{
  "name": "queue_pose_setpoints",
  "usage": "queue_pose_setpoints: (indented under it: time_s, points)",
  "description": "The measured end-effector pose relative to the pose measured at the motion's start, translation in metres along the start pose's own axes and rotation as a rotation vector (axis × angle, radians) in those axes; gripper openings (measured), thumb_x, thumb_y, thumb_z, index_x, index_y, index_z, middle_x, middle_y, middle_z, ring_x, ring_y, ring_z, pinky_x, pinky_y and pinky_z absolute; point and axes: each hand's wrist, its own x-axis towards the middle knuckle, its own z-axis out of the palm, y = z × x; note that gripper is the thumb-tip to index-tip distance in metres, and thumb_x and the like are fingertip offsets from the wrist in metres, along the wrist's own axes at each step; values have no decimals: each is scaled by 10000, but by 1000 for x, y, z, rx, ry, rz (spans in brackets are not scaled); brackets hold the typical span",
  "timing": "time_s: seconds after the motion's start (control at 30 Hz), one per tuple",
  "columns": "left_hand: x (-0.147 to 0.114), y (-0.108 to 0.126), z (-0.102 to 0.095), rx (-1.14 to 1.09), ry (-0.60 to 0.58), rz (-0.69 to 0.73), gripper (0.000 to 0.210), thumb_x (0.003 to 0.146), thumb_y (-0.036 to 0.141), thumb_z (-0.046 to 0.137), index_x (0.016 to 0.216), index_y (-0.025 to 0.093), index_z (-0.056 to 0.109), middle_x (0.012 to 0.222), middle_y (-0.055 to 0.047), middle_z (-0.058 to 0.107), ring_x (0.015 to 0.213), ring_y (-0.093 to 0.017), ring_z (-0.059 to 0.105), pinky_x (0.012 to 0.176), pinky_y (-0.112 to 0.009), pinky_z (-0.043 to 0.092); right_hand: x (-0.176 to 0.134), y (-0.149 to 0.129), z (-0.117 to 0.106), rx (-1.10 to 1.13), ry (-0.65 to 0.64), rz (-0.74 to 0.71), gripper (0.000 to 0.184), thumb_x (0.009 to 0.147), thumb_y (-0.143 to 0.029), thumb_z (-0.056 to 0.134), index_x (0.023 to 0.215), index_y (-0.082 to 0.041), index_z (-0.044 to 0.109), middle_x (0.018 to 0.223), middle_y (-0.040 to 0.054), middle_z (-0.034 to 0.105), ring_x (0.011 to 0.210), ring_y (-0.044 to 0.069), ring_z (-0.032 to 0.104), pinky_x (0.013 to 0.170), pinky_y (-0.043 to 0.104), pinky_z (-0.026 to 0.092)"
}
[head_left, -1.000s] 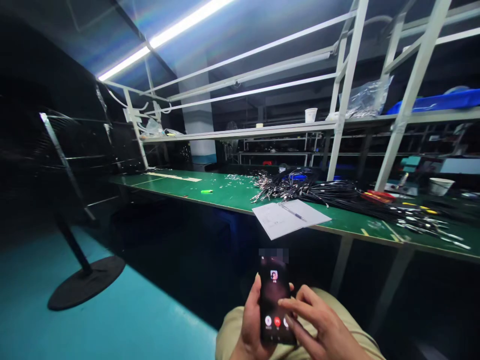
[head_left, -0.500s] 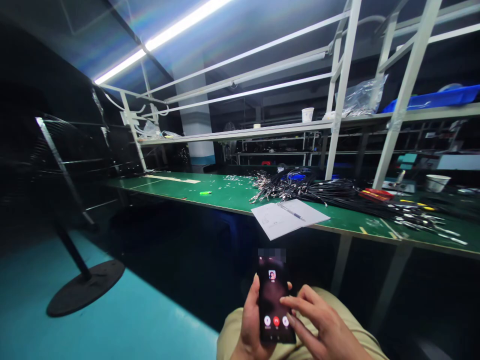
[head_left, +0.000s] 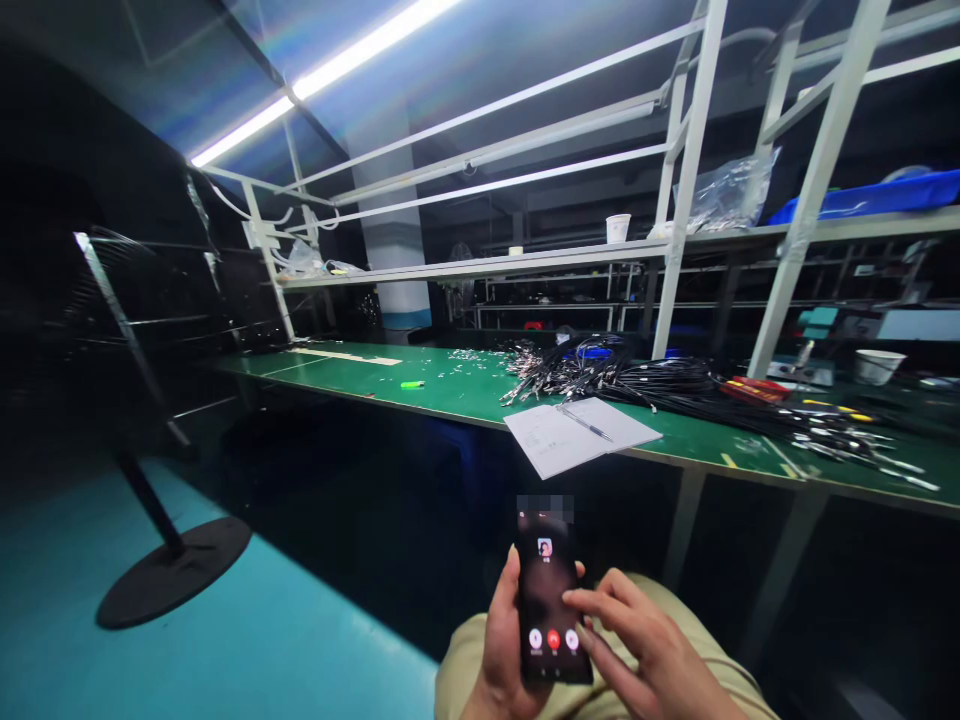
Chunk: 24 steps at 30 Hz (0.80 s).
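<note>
A black smartphone (head_left: 553, 600) stands upright over my lap, its screen lit with a call page: a small picture near the top and a red button between two white ones. My left hand (head_left: 504, 625) is wrapped around it, thumb along the left edge and fingertips showing at the right edge. My right hand (head_left: 637, 640) is beside the phone's right side, fingers stretched and apart, holding nothing. Its index fingertip lies at the screen's right edge; whether it touches the glass I cannot tell.
Ahead runs a green workbench (head_left: 465, 402) bearing an open notebook (head_left: 555, 445), a pen (head_left: 589, 424), a bundle of black cables (head_left: 675, 385) and a bright green object (head_left: 412, 384). Above it a shelf (head_left: 480, 268) holds a paper cup (head_left: 618, 228). A round black stand base (head_left: 176, 575) rests on the left floor.
The view has shifted very slightly. Both hands and the phone keep nearly the same position, and the screen shows the same call page.
</note>
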Motion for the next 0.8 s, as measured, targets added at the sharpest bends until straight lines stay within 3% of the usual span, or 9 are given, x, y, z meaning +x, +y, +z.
queue_pose_setpoints:
  time_s: [0.8]
  points:
    - [3, 0, -1, 0, 26, -26, 720, 916, 660, 537, 1119, -13, 690, 849, -134, 746, 706, -203, 694, 644, -273, 505, 2, -2, 0, 3, -29, 9, 313, 1024, -353, 464, 1230, -240, 672, 986, 67, 542, 859, 151, 595, 801, 256, 523]
